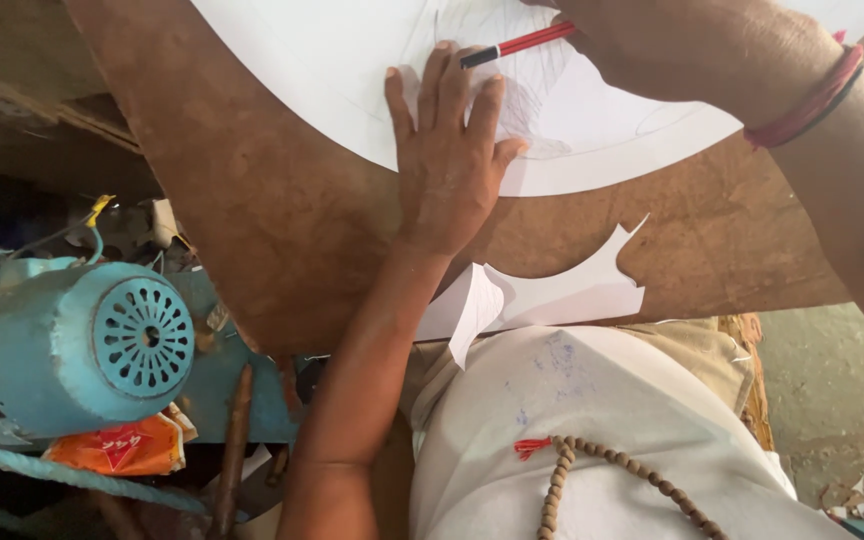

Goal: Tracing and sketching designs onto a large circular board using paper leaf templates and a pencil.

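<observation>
Head view: the left hand [449, 150] lies flat, fingers spread apart, pressing the white paper sheet [332, 70] on the brown counter [282, 230] near its far edge. The right hand [692, 45] is closed together around 1 red pen [517, 44]. The pen's long axis runs from the right hand leftward, with its black tip just above the left fingertips. The right hand is nearer the pen. A cut paper scrap [562, 290] lies at the near edge

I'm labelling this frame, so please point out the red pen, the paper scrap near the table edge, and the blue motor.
red pen [522, 43], head view, on its red barrel.
paper scrap [572, 292], head view, on its flat middle.
blue motor [62, 350], head view, on its round housing.
</observation>
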